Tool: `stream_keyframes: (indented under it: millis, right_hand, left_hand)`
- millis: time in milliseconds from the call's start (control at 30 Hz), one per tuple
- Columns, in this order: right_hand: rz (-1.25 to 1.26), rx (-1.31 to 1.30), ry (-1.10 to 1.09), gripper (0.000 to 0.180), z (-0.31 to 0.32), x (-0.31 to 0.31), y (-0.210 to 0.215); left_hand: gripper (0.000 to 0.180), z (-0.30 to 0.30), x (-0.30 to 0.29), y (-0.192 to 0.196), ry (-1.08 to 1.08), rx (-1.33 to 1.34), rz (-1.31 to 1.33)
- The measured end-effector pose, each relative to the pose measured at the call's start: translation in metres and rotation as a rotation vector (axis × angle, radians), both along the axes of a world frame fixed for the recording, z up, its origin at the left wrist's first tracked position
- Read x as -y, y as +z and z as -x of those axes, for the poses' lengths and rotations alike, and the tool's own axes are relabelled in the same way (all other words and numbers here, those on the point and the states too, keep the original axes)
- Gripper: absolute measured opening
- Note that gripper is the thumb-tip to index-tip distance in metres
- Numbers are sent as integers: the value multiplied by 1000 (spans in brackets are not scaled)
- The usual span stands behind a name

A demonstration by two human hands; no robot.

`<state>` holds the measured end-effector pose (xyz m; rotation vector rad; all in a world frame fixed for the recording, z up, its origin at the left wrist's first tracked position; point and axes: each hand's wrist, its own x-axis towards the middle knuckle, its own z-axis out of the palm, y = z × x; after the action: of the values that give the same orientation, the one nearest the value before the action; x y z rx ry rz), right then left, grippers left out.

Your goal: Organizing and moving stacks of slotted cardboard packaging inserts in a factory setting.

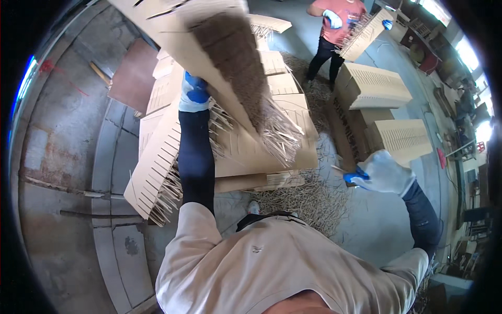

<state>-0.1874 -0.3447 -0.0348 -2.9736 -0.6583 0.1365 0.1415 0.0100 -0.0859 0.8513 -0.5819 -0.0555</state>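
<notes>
My left hand [194, 93], in a white glove with blue fingers, is closed on the edge of a slotted cardboard sheet [178, 44]. That sheet is lifted and tilted, blurred at its top, with a fringe of thin cardboard strips [282, 137] hanging at its lower end. Under it lies a stack of similar slotted cardboard sheets [251, 152], one leaning out at the left with strips along its edge. My right hand [379, 175], gloved the same way, is held apart at the right, fingers closed. A short thin stick-like piece juts from its fingertips; its kind is unclear.
Loose cardboard strips [298, 204] litter the floor by my feet. At the right stand bundles of slotted cardboard [400, 138] on a brown carton [342, 131]. Beyond, another person [342, 26] in gloves holds a fringed sheet. A reddish-brown board [133, 76] leans at the left.
</notes>
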Motion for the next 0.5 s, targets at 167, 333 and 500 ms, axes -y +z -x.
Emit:
stream_keyframes:
  millis: [167, 333, 500]
  right_hand:
    - [531, 230, -197, 73, -22, -24, 35]
    - [209, 511, -82, 100, -63, -89, 54]
    - [216, 473, -92, 74, -100, -101, 53]
  left_hand:
    - [67, 6, 22, 11, -262, 187, -114]
    - [75, 35, 37, 50, -341, 223, -202]
    - [79, 25, 41, 39, -288, 243, -190]
